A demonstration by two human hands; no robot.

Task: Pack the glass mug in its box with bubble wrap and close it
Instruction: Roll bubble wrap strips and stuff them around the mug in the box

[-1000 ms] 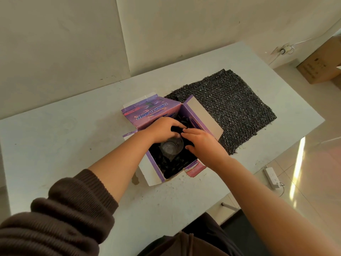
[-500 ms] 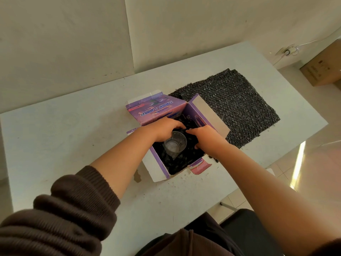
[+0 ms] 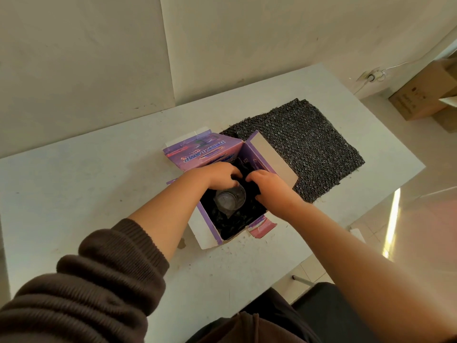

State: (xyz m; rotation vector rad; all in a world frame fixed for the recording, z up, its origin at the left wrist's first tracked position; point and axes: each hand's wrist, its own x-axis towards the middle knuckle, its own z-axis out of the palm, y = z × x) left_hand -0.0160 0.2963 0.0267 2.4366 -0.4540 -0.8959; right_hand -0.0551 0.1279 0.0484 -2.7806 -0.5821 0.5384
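Note:
A purple box stands open on the white table, its flaps spread outward. Inside it, a clear glass mug sits upright, mouth up, bedded in black bubble wrap. My left hand is over the mug's far rim, fingers curled into the black wrap at the back of the box. My right hand is beside the mug on the right, fingers also pinching the black wrap. The fingertips of both hands nearly meet behind the mug.
A second sheet of black bubble wrap lies flat on the table right of the box. A brown cardboard carton sits on the floor at the far right. A wall socket with a cable is behind the table. The table's front edge runs near my body.
Both hands have shifted toward the back of the box and closed their fingers on the black wrap behind the mug. The mug stays in place.

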